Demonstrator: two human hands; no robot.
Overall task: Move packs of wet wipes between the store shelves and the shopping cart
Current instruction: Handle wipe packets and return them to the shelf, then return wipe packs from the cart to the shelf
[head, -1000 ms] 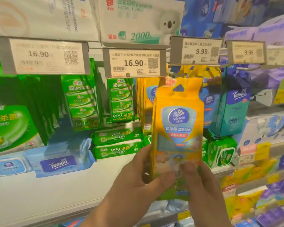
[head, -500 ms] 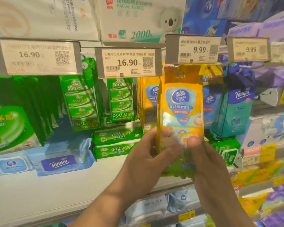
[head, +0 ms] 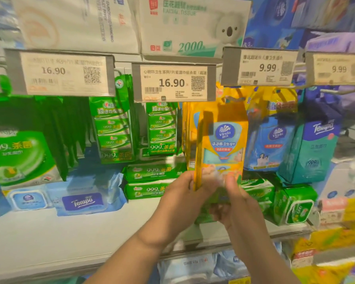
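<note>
while the yellow vinda wipes pack (head: 221, 144) is hanging upright under the 9.99 price tag (head: 259, 66), both hands are grasping its lower end: the left hand (head: 184, 193) is pinching the left edge, the right hand (head: 237, 203) the front. green packs (head: 154, 181) are lying on the white shelf (head: 49, 238) just beside it.
</note>
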